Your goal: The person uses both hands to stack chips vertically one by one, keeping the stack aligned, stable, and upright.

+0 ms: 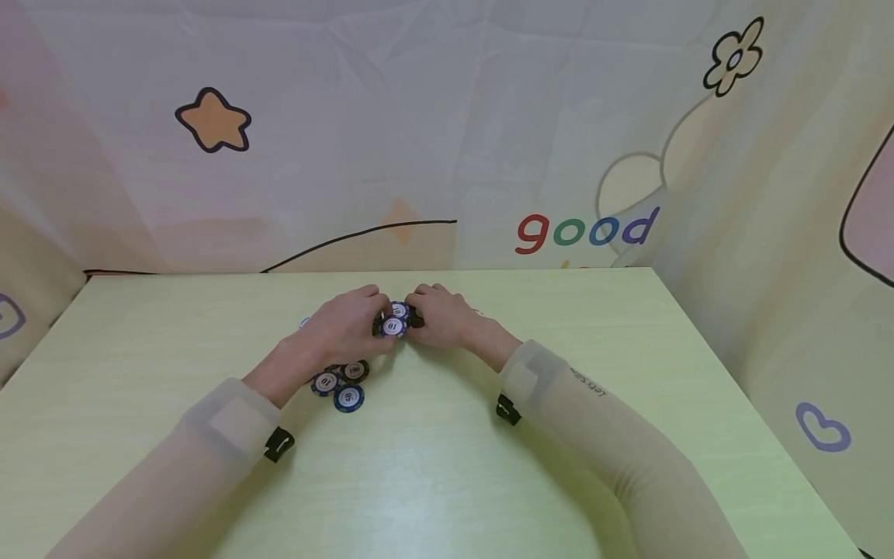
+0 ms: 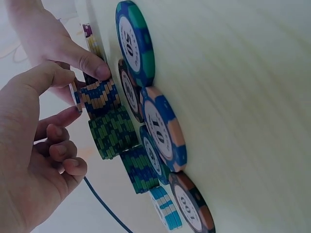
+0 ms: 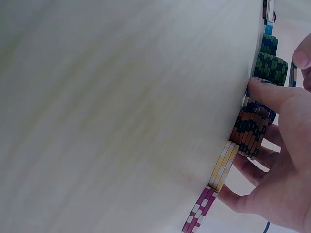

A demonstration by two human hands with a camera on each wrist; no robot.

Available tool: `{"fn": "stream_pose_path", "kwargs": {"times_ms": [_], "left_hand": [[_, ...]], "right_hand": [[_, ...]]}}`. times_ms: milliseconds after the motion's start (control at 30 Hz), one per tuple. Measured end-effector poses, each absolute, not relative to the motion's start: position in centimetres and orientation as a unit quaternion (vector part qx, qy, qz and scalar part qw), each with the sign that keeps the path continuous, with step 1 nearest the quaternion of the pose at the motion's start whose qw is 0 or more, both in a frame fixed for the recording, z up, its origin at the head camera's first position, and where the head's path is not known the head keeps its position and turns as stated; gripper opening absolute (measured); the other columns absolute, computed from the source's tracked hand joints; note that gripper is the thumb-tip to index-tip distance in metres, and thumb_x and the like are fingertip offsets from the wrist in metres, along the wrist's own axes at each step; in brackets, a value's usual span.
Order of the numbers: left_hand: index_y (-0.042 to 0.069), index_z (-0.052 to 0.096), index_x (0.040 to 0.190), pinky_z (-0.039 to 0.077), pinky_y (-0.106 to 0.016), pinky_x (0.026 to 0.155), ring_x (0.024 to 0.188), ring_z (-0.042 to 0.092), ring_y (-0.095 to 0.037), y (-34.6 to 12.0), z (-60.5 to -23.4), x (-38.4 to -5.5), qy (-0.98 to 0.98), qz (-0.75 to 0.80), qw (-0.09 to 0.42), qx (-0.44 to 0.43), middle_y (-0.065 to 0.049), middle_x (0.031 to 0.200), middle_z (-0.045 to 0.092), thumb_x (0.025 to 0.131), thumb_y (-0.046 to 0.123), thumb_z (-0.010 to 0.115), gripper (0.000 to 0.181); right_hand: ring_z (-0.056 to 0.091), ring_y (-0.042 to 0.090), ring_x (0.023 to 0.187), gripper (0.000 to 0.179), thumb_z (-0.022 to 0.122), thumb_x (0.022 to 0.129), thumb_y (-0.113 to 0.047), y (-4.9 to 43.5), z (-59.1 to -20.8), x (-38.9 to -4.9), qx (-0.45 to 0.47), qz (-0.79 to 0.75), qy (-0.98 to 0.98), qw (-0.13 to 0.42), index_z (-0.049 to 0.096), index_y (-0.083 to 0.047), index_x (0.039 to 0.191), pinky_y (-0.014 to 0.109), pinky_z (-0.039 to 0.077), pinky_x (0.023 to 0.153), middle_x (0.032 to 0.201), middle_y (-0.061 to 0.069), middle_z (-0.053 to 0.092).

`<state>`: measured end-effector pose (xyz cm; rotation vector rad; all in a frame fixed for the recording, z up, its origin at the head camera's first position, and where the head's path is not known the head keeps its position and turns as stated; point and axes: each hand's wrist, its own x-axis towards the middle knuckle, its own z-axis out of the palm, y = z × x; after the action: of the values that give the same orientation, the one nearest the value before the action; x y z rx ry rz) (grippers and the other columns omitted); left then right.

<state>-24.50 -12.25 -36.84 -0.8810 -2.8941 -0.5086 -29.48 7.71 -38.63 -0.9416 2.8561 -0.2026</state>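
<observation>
My left hand (image 1: pixel 349 322) pinches a blue-and-tan 10 poker chip (image 2: pixel 76 95) between thumb and forefinger, its other fingers loosely bent. The chip is held tilted beside the top of a blue-and-tan chip stack (image 2: pixel 100 97). Around that stack my right hand (image 1: pixel 441 318) rests its grip, thumb low on the near side and fingers reaching behind. A green chip stack (image 2: pixel 114 133) stands directly left of it, and a brown-and-black stack (image 3: pixel 248 133) on the right, near the right fingers. Part of the row is hidden behind both hands in the head view.
Loose chips lie nearer on the table (image 1: pixel 433 466), among them a 50 chip (image 2: pixel 130 43), a 10 chip (image 2: pixel 158 126) and a 100 chip (image 2: pixel 189 204). The row also has blue-green (image 2: pixel 140 170), light blue (image 2: pixel 166 208), yellow (image 3: pixel 223 166) and purple (image 3: pixel 199 211) stacks.
</observation>
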Motion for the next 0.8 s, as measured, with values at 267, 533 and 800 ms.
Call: {"fn": "stream_pose_path", "kwargs": {"times_ms": [267,533,800], "left_hand": [[0.001,0.071,0.11,0.05,-0.035,0.074,0.081,0.054,-0.021,-11.8,-37.0,-25.1,-0.945,-0.163,0.047,-0.279,-0.006,0.098,0.056,0.085,0.025,0.078,0.035],[0.0,0.07,0.117,0.05,-0.036,0.075,0.083,0.053,-0.022,-11.8,-37.1,-25.6,-0.954,-0.146,0.026,-0.262,-0.007,0.1,0.055,0.087,0.024,0.078,0.039],[0.0,0.068,0.129,0.045,-0.034,0.07,0.08,0.05,-0.022,-11.8,-37.0,-25.7,-0.952,-0.142,0.024,-0.27,-0.008,0.098,0.054,0.095,0.023,0.074,0.042]], "right_hand": [[0.05,0.03,0.125,0.049,0.069,0.098,-0.038,7.7,-38.7,-29.5,-0.311,-0.069,0.946,0.066,0.06,-0.01,0.137,0.057,0.049,0.093,0.139,0.01,0.056],[0.051,0.03,0.124,0.052,0.069,0.097,-0.043,7.7,-38.7,-29.4,-0.31,-0.069,0.946,0.064,0.061,-0.01,0.136,0.057,0.049,0.094,0.135,0.009,0.057],[0.051,0.03,0.124,0.054,0.07,0.097,-0.046,7.7,-38.6,-29.4,-0.312,-0.078,0.945,0.066,0.061,-0.009,0.135,0.061,0.047,0.095,0.135,0.01,0.058]]}}
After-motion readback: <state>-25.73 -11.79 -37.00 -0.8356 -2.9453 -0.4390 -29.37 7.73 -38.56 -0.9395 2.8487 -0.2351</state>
